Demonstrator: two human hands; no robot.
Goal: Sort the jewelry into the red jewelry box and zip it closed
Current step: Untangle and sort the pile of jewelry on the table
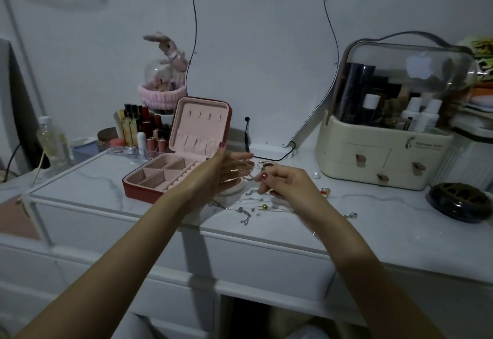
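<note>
Lying open just to the left of the left hand (226,170), the red jewelry box (176,168) is seen with its lid raised upright at the far side and its long axis running from near-left to far-right. Pink compartments and a row of ring rolls are shown in its base; nothing can be made out inside them. The left hand is held palm-up with fingers nearly straight, and a thin chain (240,161) is draped across them. The right hand (285,181) is curled, its thumb and fingertips pinched on what looks like the same chain. Below and between the hands, silver necklaces (245,213) and a gold bead (264,207) are scattered on the marble tabletop (373,221). Beyond the right hand, a cream cosmetics case (386,157) is filled with bottles.
</note>
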